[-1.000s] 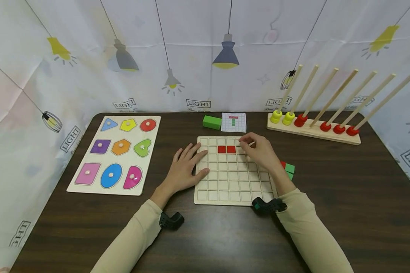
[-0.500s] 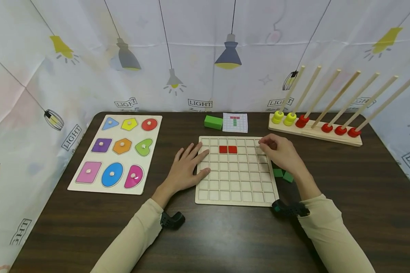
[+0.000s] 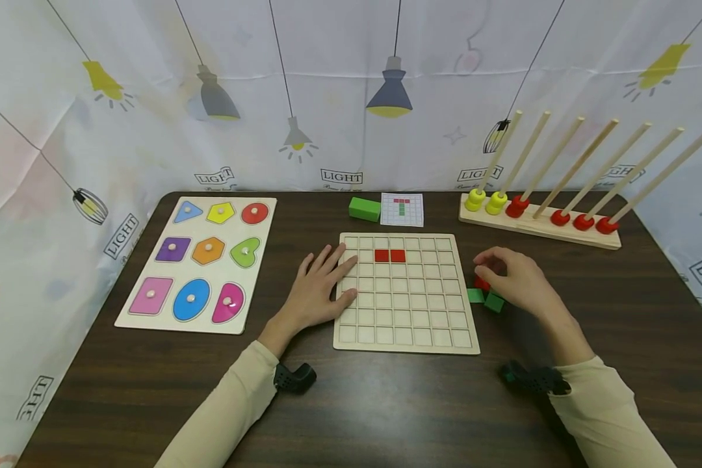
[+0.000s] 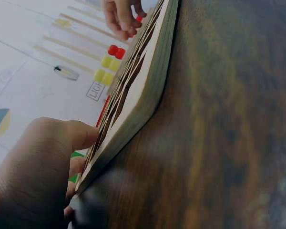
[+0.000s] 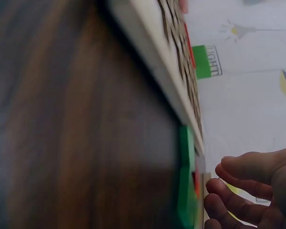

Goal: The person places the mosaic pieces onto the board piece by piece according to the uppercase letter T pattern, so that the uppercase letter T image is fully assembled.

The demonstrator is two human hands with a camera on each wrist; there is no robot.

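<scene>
My left hand (image 3: pixel 316 289) rests on the left edge of a wooden grid board (image 3: pixel 409 318), its fingers spread. Two red square tiles (image 3: pixel 389 255) lie side by side in the grid's second row. Right of the board, my right hand (image 3: pixel 517 281) hovers by a red block (image 3: pixel 481 284), partly hidden under the fingers. Beside that are a flat green tile (image 3: pixel 476 296) and a green block (image 3: pixel 494 301). In the right wrist view, a gap shows between thumb and bent fingers (image 5: pixel 221 198), with nothing held there.
Behind the board lie a green block (image 3: pixel 364 209) and a card with a red and green T pattern (image 3: pixel 402 210). A shape puzzle board (image 3: pixel 219 276) lies to the left. At the back right stands a pegged rack (image 3: pixel 591 238) with yellow and red rings.
My right hand has moved from above the grid's upper right, rightward and toward me, to the loose pieces beside the board. The left hand stays put.
</scene>
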